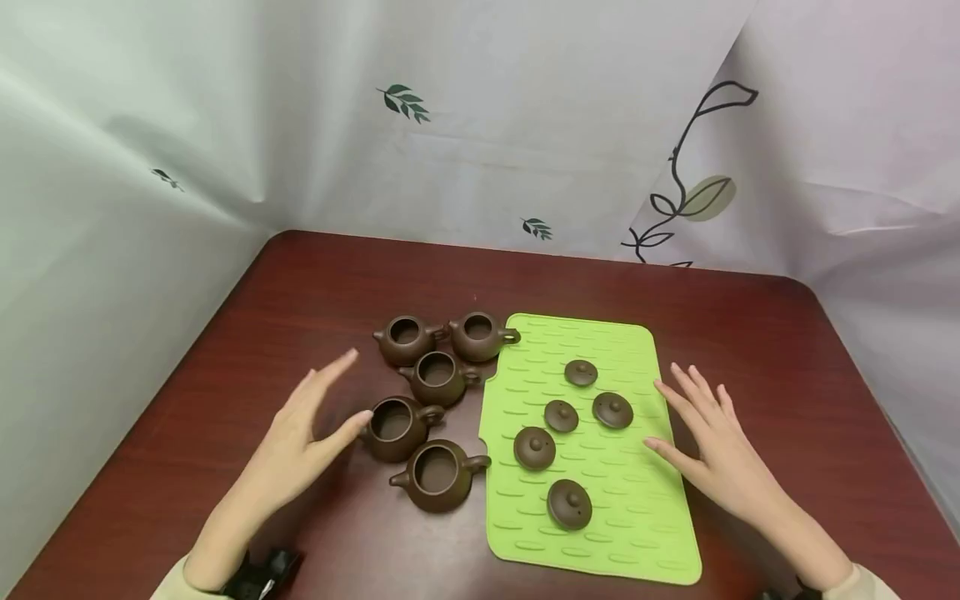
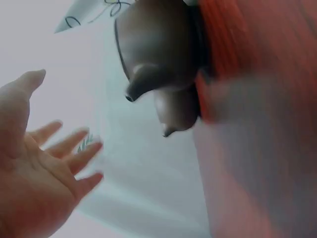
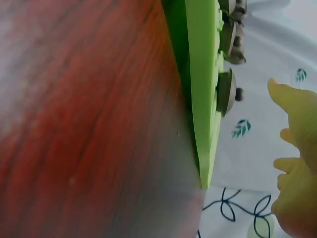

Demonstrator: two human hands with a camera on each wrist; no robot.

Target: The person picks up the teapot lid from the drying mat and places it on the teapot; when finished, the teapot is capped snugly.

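Left of centre in the head view's lower half, the left hand (image 1: 296, 437) is spread wide and holds nothing, near five open-topped brown teapots (image 1: 441, 395) clustered around the middle of the frame. The right hand (image 1: 720, 454), at lower right, is likewise spread and empty beside a green mat (image 1: 633, 492), where five brown lids (image 1: 561, 417) lie right of centre.
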